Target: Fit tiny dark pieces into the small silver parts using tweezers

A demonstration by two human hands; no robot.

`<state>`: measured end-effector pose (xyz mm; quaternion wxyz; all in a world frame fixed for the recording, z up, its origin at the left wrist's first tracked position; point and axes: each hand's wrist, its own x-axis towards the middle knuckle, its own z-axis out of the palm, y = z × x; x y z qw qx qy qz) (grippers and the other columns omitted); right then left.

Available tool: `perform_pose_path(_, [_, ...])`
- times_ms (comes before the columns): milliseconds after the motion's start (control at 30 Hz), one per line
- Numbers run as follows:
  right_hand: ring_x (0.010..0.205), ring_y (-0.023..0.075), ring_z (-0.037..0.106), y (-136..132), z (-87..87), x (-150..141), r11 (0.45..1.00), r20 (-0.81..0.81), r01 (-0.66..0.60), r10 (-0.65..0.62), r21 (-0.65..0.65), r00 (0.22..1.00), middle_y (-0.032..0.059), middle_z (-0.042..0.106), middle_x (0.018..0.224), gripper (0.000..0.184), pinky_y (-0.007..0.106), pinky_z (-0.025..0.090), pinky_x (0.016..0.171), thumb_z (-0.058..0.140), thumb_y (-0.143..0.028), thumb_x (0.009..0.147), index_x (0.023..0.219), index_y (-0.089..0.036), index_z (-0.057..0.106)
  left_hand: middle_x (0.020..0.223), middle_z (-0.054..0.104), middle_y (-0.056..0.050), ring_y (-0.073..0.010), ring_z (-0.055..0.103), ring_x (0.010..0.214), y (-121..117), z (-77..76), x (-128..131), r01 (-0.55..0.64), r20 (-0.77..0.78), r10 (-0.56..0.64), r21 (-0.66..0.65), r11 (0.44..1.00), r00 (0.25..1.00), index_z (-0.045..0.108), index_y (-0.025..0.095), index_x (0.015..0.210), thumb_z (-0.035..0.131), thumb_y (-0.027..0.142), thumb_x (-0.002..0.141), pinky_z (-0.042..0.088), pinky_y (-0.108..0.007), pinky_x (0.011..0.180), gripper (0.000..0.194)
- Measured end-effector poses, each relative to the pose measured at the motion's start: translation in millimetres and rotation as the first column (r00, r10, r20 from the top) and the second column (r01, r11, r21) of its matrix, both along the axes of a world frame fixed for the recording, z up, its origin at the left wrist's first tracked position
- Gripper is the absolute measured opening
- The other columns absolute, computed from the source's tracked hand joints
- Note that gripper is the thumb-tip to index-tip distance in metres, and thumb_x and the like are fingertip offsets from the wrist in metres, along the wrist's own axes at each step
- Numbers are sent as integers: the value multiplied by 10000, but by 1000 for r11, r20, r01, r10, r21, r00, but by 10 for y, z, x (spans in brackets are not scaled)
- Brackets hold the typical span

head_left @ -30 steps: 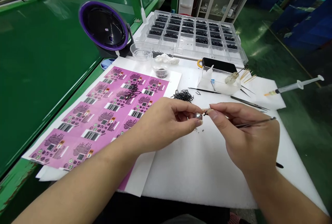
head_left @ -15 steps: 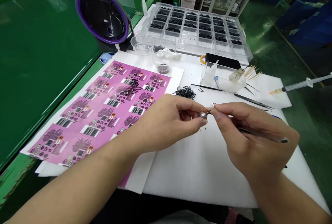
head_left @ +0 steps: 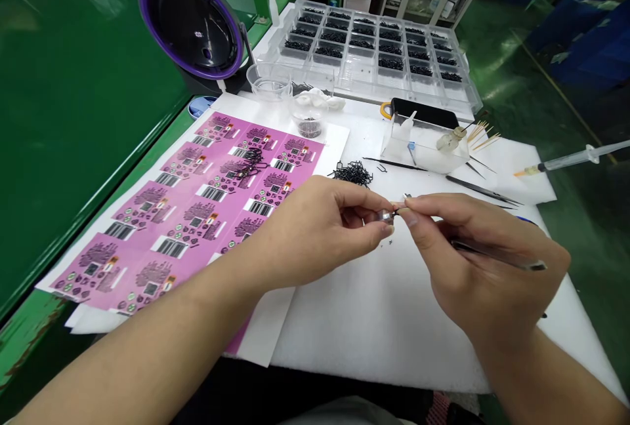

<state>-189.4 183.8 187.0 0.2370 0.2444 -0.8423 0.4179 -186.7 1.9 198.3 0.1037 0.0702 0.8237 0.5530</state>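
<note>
In the head view, my left hand (head_left: 319,231) pinches a small shiny silvery piece (head_left: 385,216) between thumb and forefinger. My right hand (head_left: 485,261) is closed, its thumb and forefinger tips meeting a tiny dark part at that piece; the fingers largely hide the contact. Tucked across the right palm is a slim metal tool (head_left: 499,256) resembling tweezers, its back end sticking out to the right. Just behind the left hand lies a pile of small black bent wire pieces (head_left: 353,174). A few dark specks dot the white foam surface (head_left: 374,320) below the fingertips.
Pink printed label sheets (head_left: 191,166) cover the left side, with more black pieces on them. A divided clear tray (head_left: 361,71) stands at the back, near a purple-rimmed lamp-like device (head_left: 194,25). Clear cups (head_left: 309,117), tweezers (head_left: 485,190) and a syringe (head_left: 573,159) are around.
The hands keep nearly the same pose and grip. The view has shifted very slightly; nothing is visibly picked up or let go.
</note>
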Motion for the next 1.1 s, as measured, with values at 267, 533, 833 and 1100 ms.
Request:
perform_pose_path(267, [720,141,670,-29,-46,-18,998,26,-41,42,-38,999,-35,752,869,267,304,504,604,697,-35,777,920,-261,712,612,645,36,-123,550,551,3,-8,6,-25,39,25,-13,1000,999,785,268,877,679,318,801,405,-227,482,140])
perform_pose_path(533, [660,137,657,-52,-97,-45,998,80,-9,14,-59,997,-34,752,818,213,290,483,554,693,-60,784,867,-252,731,568,590,53,-89,481,520,9,-41,-21,-64,117,61,27,998,991,798,277,879,715,325,761,352,-202,455,152])
perform_pose_path(833, [627,139,652,-44,-84,-84,993,159,55,-37,-107,987,-5,761,815,141,282,463,504,722,-113,770,837,-234,747,630,632,38,-113,533,558,-34,-31,-47,-17,82,27,-118,993,996,775,254,901,679,365,789,393,-235,507,186])
perform_pose_path(1100, [600,90,592,84,-8,-348,697,644,259,369,-669,670,10,662,732,54,140,234,331,757,-228,759,806,-214,734,966,656,-69,-233,610,789,-60,-237,-60,-94,-246,-95,-657,748,965,752,205,1040,592,248,832,441,-355,625,266])
